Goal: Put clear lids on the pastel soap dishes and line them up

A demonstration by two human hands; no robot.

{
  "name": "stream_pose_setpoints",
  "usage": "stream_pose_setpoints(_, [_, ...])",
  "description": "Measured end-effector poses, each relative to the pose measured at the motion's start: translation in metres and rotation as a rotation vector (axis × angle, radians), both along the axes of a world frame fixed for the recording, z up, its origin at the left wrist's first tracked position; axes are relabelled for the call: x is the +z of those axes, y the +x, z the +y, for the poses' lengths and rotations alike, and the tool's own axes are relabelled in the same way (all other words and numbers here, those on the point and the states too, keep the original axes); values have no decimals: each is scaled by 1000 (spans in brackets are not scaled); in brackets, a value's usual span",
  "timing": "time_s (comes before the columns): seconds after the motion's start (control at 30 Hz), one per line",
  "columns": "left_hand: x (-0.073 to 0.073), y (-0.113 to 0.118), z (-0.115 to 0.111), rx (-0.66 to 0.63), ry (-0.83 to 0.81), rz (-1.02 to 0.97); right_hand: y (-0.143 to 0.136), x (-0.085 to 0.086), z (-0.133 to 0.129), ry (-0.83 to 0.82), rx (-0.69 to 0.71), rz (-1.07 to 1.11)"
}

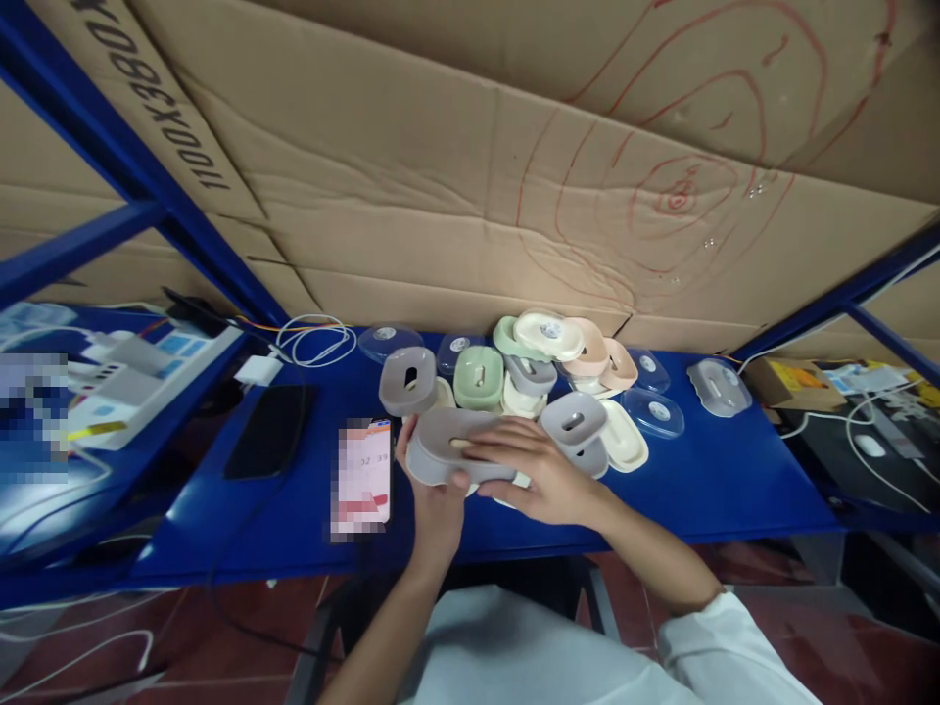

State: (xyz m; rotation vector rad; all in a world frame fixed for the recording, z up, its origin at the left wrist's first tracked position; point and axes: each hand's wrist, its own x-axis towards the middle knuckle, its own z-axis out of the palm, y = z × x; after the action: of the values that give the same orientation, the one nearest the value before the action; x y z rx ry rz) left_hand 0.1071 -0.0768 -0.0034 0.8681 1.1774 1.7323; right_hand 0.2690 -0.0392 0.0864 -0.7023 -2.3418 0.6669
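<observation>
I observe the left hand (439, 501) gripping a smooth, rounded grey dish (441, 438) over the blue table (705, 490). The right hand (541, 472) holds its right end, fingers extended across the top. Beyond sit a rounded green dish (479, 390) and a clear plastic lid (655, 413).

We read "1100X380X" on the cardboard (352, 127) — cut off at the top — and digits ending in "39" on the phone (373, 472); round labels (550, 331) are illegible.

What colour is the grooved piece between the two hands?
The piece is grey with a mauve tint, seen in the head view.
</observation>
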Motion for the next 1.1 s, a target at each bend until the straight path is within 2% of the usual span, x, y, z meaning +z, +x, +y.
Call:
stream_pose_setpoints(0.13, [8, -1, 0, -3, 5, 71, 8, -11, 7, -134, -39, 168])
stream_pose_setpoints(0.2, [14, 0, 0, -24, -21, 73, 19, -19, 16, -166, -159, 234])
stream_pose_setpoints(0.3, [22, 0, 0, -15, -46, 28, 38, -30, 30, -19, -428, 167])
stream_pose_setpoints(0.37, [25, -1, 1, 9, -62, -4, 49, -37, 38, 115, -500, 5])
stream_pose_setpoints(0.47, [24, 0, 1, 39, -84, -36, 51, -42, 37, 193, -481, -174])
stream_pose_setpoints(0.5, [23, 1, 1, 38, -82, -44, 47, -43, 32, 197, -421, -190])
stream_pose_setpoints(0.6, [16, 4, 1, -10, -29, -73, 30, -43, 15, 206, -121, -132])
stream_pose_setpoints(0.67, [12, 5, 2, -63, 23, -86, 18, -40, 14, 245, -27, -52])
stream_pose_setpoints(0.73, [8, 2, 4, -102, 57, -80, 9, -35, 30, 302, -97, -25])
stream_pose_setpoints(0.8, [7, -2, 5, -100, 66, -37, 2, -26, 58, 342, -222, -122])
stream_pose_setpoints(0.87, [5, -7, 5, -62, 63, 60, -6, -16, 87, 358, -344, -296])
stream_pose_setpoints(0.93, [2, -11, 5, -28, 68, 241, -14, -9, 104, 350, -387, -436])
stream_pose_setpoints(1.03, [-4, -12, 5, -17, 111, 661, -17, -6, 99, 327, -315, -447])
stream_pose_setpoints(1.1, [-10, -9, 7, -6, 154, 929, -2, -9, 84, 339, -306, -350])
